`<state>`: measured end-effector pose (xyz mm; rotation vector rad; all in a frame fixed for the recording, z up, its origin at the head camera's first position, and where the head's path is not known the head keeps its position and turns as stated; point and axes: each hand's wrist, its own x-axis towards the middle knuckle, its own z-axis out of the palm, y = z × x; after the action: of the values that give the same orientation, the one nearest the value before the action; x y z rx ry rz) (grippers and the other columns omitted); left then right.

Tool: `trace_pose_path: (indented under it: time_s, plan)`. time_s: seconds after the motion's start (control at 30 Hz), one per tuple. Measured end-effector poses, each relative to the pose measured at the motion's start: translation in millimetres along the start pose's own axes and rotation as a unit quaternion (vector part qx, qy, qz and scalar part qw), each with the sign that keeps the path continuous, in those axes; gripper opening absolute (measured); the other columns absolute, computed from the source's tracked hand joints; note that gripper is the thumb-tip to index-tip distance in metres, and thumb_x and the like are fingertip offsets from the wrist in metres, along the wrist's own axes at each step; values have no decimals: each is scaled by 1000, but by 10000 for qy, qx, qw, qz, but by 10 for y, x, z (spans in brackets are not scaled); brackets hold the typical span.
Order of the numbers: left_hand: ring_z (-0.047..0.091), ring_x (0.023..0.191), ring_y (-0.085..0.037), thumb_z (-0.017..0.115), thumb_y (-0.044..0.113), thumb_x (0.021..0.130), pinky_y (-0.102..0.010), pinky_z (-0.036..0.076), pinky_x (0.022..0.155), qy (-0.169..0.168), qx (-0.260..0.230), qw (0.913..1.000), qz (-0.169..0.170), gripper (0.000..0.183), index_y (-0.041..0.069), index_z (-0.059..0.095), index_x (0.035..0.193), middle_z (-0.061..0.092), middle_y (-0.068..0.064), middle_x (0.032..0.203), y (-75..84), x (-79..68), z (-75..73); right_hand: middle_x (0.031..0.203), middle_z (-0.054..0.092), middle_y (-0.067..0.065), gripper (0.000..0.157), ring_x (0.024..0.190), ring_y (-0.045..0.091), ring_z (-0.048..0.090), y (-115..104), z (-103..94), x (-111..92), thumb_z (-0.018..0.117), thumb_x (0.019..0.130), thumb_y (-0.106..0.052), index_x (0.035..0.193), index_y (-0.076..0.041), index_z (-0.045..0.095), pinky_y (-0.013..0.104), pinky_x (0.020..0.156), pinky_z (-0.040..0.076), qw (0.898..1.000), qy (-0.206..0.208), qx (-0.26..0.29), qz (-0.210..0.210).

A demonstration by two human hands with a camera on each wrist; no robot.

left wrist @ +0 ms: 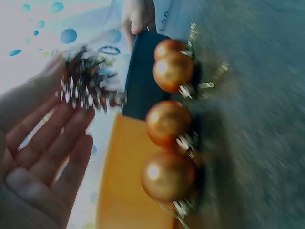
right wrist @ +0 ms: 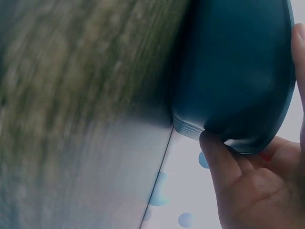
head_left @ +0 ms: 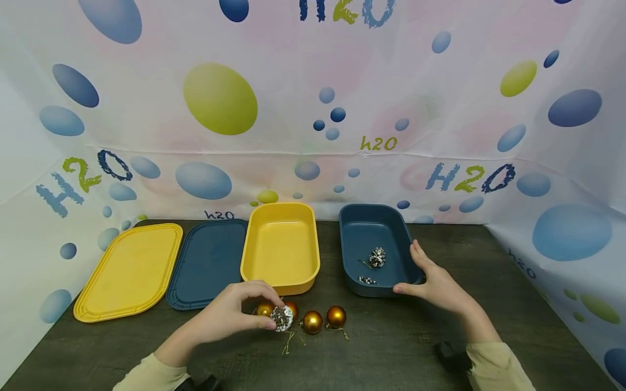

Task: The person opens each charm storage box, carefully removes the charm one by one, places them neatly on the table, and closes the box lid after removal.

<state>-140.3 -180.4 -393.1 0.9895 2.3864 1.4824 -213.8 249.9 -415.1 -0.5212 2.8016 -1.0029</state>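
Between thumb and fingers, my left hand (head_left: 239,312) pinches a silver-tipped pine cone (head_left: 282,318), lifted above the table in front of the yellow container. The same pine cone (left wrist: 90,81) looks blurred in the left wrist view. Several gold Christmas balls (head_left: 312,322) with gold strings lie beneath and to the right of it. My right hand (head_left: 440,285) holds the blue container (head_left: 348,239) at its near right corner, thumb at the front and fingers along the right side. Inside that container are a pine cone (head_left: 377,257) and another silvery piece (head_left: 367,280), partly hidden by the front wall.
The yellow container (head_left: 279,250) stands left of the blue one. Farther left, a blue lid (head_left: 207,266) and a yellow lid (head_left: 129,271) lie flat on the dark table (head_left: 381,353). A white patterned cloth (head_left: 293,98) rises behind the table and along its sides.
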Motion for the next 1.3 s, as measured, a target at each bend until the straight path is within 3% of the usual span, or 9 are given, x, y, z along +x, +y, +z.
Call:
trace_pose_path:
  time_s: [0.27, 0.47, 0.63, 0.87, 1.3]
  plan:
    - [58, 104, -16, 71, 21, 86, -39, 50, 87, -398, -213, 9986, 260, 30, 15, 66, 115, 64, -3, 114, -167, -228, -38, 158, -6, 16, 109, 137, 51, 11, -18, -9, 0, 74, 80, -46, 152, -1, 5, 69, 99, 26, 10000, -39, 15, 2]
    - [59, 104, -16, 70, 22, 86, -38, 50, 87, -458, -215, 9982, 334, 30, 13, 66, 115, 64, -4, 113, -274, -308, -12, 158, -7, 16, 109, 137, 52, 10, -27, -12, -2, 74, 81, -45, 152, -1, 5, 69, 99, 26, 10000, -56, 57, -13]
    - [60, 104, -14, 70, 24, 87, -36, 51, 87, -511, -120, 9985, 137, 29, 15, 67, 115, 65, 2, 113, -317, -345, 17, 158, -6, 16, 108, 137, 51, 10, -29, -8, 2, 74, 81, -44, 152, 1, 6, 69, 99, 25, 10000, -31, 47, -11]
    - [61, 107, -14, 68, 20, 89, -33, 51, 88, -539, 64, 9978, 386, 26, 14, 68, 114, 66, 0, 114, -353, -347, 19, 158, -6, 16, 107, 137, 51, 10, -24, -9, 2, 74, 81, -44, 151, 1, 7, 69, 99, 25, 10000, -29, 27, -34]
    - [61, 107, -14, 69, 9, 87, -30, 50, 89, -545, 239, 9973, 422, 26, 14, 70, 112, 67, 2, 115, -378, -347, -25, 158, -6, 16, 107, 137, 51, 10, -18, -8, 2, 74, 81, -43, 151, 2, 7, 69, 100, 25, 10000, -31, 29, -50]
